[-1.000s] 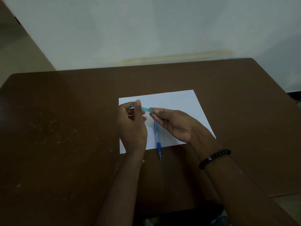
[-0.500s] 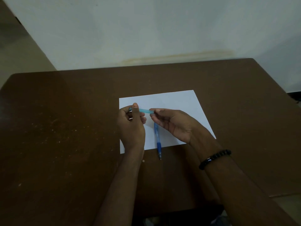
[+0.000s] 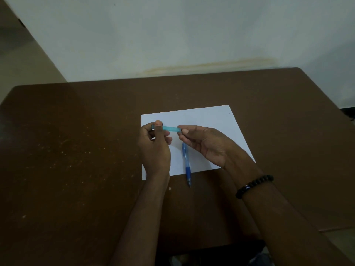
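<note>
A thin teal pen [image 3: 170, 128] is held level above a white sheet of paper [image 3: 209, 120]. My left hand [image 3: 154, 148] pinches its left end between thumb and fingers. My right hand [image 3: 205, 144] pinches its right end with the fingertips. A blue click pen [image 3: 186, 162] lies on the paper between my hands, its tip pointing toward me and hanging past the sheet's near edge. My hands hide the ends of the teal pen.
The paper lies on a dark brown table [image 3: 76, 160] whose far edge meets a pale wall [image 3: 172, 35]. A black bead bracelet [image 3: 254, 185] is on my right wrist. The table's right edge runs close to my right forearm.
Both hands and the teal pen stay almost in place; the left thumb has shifted slightly on the pen's left end. The blue pen and paper have not moved.
</note>
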